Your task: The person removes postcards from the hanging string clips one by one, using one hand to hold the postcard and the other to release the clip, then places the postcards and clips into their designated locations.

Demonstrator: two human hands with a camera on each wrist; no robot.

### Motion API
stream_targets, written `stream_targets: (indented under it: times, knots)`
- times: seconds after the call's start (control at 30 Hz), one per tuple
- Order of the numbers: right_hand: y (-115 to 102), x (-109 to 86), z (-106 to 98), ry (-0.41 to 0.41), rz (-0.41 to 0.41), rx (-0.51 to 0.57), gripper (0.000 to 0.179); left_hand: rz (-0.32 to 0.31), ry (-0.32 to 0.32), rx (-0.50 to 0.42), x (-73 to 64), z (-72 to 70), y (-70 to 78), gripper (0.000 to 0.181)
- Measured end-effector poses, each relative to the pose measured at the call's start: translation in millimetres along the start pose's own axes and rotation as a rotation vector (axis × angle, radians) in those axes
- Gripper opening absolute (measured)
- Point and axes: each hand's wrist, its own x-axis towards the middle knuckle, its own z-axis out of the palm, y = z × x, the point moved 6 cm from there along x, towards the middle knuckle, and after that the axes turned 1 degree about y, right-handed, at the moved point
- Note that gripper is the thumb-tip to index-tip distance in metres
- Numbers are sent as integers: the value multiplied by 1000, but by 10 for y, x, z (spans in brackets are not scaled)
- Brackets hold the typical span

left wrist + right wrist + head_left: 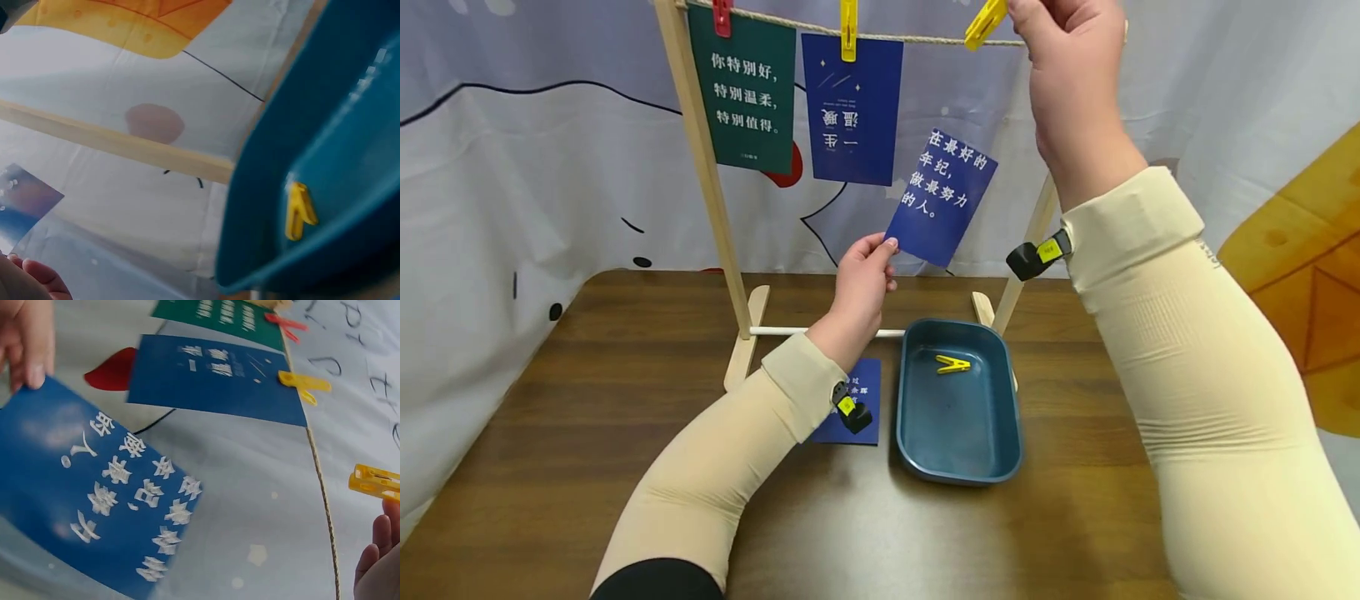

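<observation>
My left hand (pixel 867 279) pinches a blue card (pixel 942 200) with white characters by its lower left corner, holding it tilted in the air below the rope (pixel 917 38). Up at the rope's right part, my right hand (pixel 1075 75) grips a yellow clothespin (pixel 986 22) between thumb and fingers. In the right wrist view that clothespin (pixel 375 481) is apart from the rope. Two cards hang from the rope: a green card (pixel 743 92) under a red clothespin (pixel 722 17), and a dark blue card (pixel 852 117) under another yellow clothespin (pixel 848 30).
A wooden frame (pixel 707 167) carries the rope. On the table (pixel 587 467) stands a blue-green tray (pixel 958 433) with one yellow clothespin (pixel 952 364) inside. Left of it a blue card (pixel 865 425) lies partly under my left forearm. A patterned curtain (pixel 587 192) hangs behind.
</observation>
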Motion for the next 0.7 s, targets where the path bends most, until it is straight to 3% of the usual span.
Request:
stream_targets:
  times: [0.2, 0.47, 0.7]
  knots:
    - [170, -330, -93, -93, 0, -165, 26, -70, -27, 54, -151, -221, -203, 16]
    - [603, -798, -317, -232, -76, -570, 29, -153, -84, 200, -478, -505, -398, 18]
    - [1172, -1181, -467, -445, 70, -775, 31, -213, -90, 304, -708, -749, -504, 16]
